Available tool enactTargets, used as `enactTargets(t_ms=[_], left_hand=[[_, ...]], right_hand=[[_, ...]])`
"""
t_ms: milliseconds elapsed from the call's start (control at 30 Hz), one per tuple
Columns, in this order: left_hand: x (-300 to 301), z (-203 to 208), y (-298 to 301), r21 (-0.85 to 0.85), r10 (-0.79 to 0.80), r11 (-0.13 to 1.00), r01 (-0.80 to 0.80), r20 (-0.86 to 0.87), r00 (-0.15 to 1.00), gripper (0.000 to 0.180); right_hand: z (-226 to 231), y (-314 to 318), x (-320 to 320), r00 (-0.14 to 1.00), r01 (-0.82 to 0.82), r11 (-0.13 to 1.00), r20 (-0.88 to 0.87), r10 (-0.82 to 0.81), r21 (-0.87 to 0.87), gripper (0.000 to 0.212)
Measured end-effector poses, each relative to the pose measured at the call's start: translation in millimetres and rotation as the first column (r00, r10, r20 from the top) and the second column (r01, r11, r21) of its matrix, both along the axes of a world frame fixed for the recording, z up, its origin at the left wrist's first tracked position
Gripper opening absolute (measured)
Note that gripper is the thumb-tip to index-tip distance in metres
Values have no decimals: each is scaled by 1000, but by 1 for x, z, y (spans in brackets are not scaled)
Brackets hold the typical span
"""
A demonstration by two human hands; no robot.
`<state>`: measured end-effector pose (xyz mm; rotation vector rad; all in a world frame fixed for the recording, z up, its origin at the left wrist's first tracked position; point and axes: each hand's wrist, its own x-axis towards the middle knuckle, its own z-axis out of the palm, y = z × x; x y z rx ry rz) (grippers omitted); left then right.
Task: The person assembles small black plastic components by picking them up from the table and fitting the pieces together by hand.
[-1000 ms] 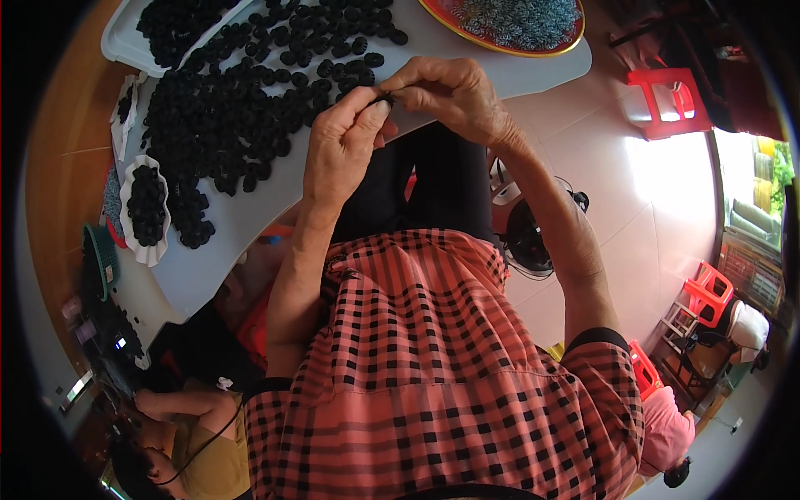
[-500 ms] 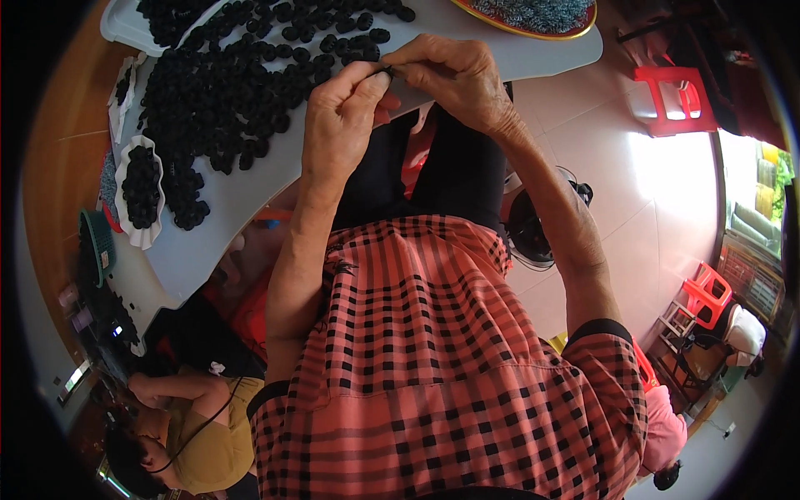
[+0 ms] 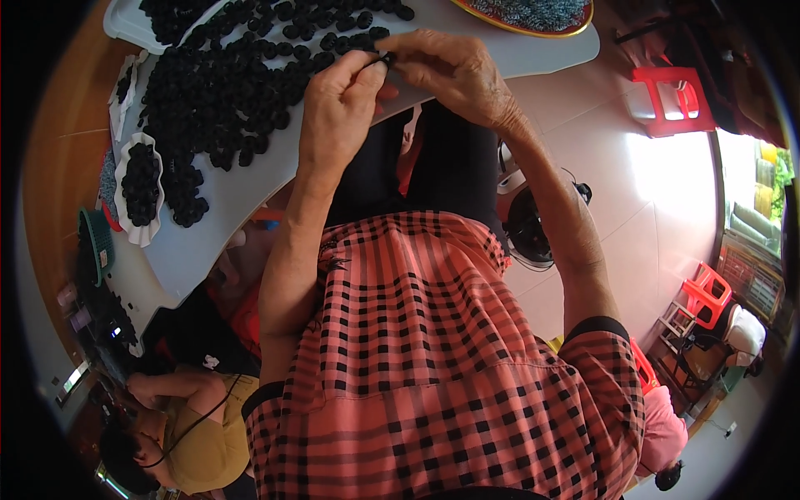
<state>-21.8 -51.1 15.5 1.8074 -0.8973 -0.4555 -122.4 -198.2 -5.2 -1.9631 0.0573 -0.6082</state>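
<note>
My left hand (image 3: pixel 340 104) and my right hand (image 3: pixel 454 71) meet at the near edge of a white table (image 3: pixel 242 200). Together their fingertips pinch one small black piece (image 3: pixel 388 58). A large heap of the same small black round pieces (image 3: pixel 233 79) covers the table just left of my hands. A white scalloped dish (image 3: pixel 138 187) filled with more black pieces sits at the table's left side. My red and black checked shirt fills the lower middle of the view.
A round tray with a red and yellow rim (image 3: pixel 525 15) holds dark grey pieces at the top. A red plastic stool (image 3: pixel 671 100) stands on the tiled floor to the right, a black fan (image 3: pixel 533 225) by my legs. Another person in a yellow top (image 3: pixel 196 433) sits at lower left.
My hands have stayed together on the small black piece, with the fingers shifting slightly. The view has tilted a little, so the table sits higher in the picture.
</note>
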Motion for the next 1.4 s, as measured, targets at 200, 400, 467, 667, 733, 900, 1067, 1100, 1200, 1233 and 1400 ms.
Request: enactTargets(t_ms=[200,400,467,667,733,900,1067,1100,1200,1233,1400], left_hand=[[6,-9,5,-109,-60,993,34,-246,967,21],[9,-13,1,-126,-95,990,69,-219,971,21],[5,-10,0,-142,-94,988,55,-284,954,21],[-7,8,5,-123,-142,988,93,-496,857,30],[-5,-1,6,-151,-142,987,54,-661,737,32],[-9,-8,4,-155,-102,988,-6,-679,727,31],[-9,-6,0,-140,-98,990,5,-666,739,31],[-12,-3,-3,-142,-82,990,-16,-655,751,31],[-9,-6,-6,-143,-76,989,-19,-631,772,31],[-7,-6,-6,-142,-87,990,-2,-614,784,31],[2,-4,-4,-141,-86,990,-18,-690,718,30]], right_hand=[[-1,10,-2,993,108,976,68,-97,-190,50],[-9,21,5,982,161,977,121,-144,-139,40],[-9,19,5,978,180,965,137,-155,-190,39],[-5,19,-1,982,153,962,145,-121,-228,37],[-2,20,-1,984,129,970,144,-101,-204,38],[2,21,-2,988,140,988,70,-135,-62,43],[-2,21,-4,989,144,982,48,-140,-122,42],[-3,21,-3,987,154,976,66,-146,-154,42],[-4,21,2,979,184,957,132,-158,-223,42],[-3,20,3,979,181,957,133,-153,-228,42],[4,18,3,989,144,963,44,-138,-229,40]])
